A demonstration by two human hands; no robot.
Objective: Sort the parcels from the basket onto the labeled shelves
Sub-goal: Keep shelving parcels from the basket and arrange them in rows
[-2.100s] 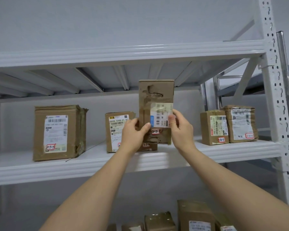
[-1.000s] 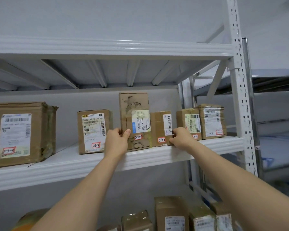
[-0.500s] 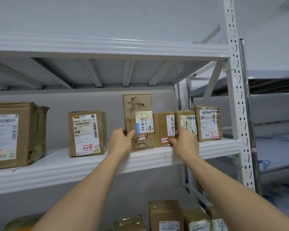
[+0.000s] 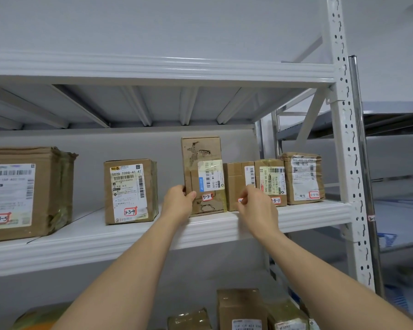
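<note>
Left grip [image 4: 179,203] holds tall parcel [image 4: 202,175] upright on shelf [image 4: 138,232].

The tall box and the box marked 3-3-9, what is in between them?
Only the left hand gripping the tall box, then bare shelf beside the 3-3-9 box; head view.

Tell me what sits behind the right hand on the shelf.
The right hand covers the lower front of a small brown parcel beside the tall 3-3-8 parcel. Its red-edged label is mostly hidden, so its number cannot be read.
</note>
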